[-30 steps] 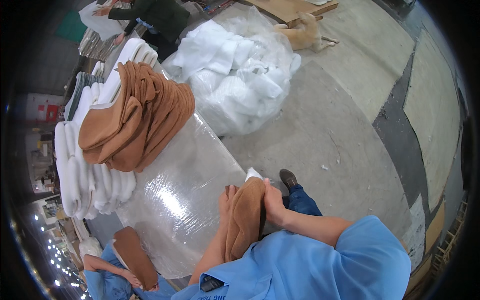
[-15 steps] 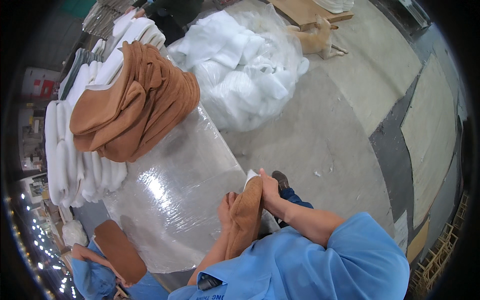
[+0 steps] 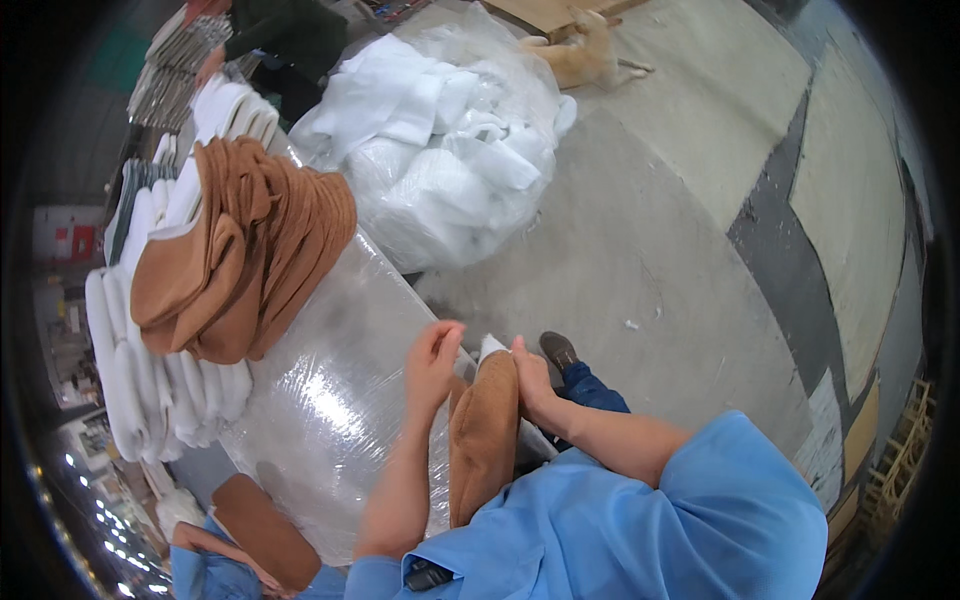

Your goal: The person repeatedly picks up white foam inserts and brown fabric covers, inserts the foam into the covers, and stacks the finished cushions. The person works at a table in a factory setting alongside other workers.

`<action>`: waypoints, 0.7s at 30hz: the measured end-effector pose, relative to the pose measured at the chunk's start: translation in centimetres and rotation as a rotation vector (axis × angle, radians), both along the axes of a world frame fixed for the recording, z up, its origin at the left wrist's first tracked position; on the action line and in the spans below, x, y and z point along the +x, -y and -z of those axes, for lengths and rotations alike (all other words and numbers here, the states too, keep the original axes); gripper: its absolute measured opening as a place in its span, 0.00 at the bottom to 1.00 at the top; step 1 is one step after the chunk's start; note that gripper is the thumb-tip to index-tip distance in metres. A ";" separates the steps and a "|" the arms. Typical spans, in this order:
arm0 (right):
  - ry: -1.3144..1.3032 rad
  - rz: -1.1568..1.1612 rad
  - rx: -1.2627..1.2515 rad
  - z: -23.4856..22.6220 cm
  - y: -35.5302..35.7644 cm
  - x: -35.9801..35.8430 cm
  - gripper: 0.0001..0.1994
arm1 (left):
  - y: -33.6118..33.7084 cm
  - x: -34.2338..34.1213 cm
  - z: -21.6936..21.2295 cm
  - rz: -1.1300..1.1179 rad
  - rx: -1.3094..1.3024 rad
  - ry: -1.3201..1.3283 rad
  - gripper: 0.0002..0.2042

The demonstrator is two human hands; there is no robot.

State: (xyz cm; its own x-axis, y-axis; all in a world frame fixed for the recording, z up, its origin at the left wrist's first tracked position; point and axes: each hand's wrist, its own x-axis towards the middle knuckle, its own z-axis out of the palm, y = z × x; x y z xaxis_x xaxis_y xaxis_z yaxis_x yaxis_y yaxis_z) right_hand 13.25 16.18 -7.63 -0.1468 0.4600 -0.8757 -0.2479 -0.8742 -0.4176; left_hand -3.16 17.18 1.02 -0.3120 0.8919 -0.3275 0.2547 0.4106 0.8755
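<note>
A brown fuzzy fabric cover [image 3: 487, 430] stands against my blue shirt, narrow end up. White padding [image 3: 491, 347] pokes out at its top. My right hand [image 3: 532, 377] grips the cover's upper right edge, thumb on top. My left hand [image 3: 432, 365] is raised just left of the cover, apart from its top, with fingers curled together; whether anything small is in them cannot be made out. Beside me is a table wrapped in shiny clear plastic [image 3: 330, 400]. A heap of similar brown covers [image 3: 250, 245] lies on its far left part.
Folded white padding [image 3: 125, 370] hangs under the brown heap. A big clear bag of white padding [image 3: 440, 160] stands on the floor beyond the table. A dog [image 3: 585, 58] lies behind it. One person [image 3: 200, 560] holds a brown piece at lower left; another [image 3: 275, 40] stands far left.
My left hand has let go of the brown cover and moved up and left. My right hand keeps its grip. The view has shifted slightly, so the surroundings sit lower and further left.
</note>
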 end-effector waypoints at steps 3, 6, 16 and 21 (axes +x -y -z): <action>-0.002 0.035 0.012 0.1 0.5 -0.6 0.30 | -5.6 1.1 -1.1 0.464 -0.260 -0.079 0.13; -0.002 0.059 0.008 0.1 0.7 -0.5 0.31 | -8.6 2.8 -1.2 0.864 -0.383 -0.359 0.18; 0.059 0.002 0.015 -0.7 0.3 0.4 0.34 | -13.2 6.1 -1.2 1.423 -0.836 -0.550 0.18; 0.099 0.048 0.038 0.9 0.9 -0.5 0.36 | -13.7 8.1 -1.5 1.497 -1.006 -0.502 0.17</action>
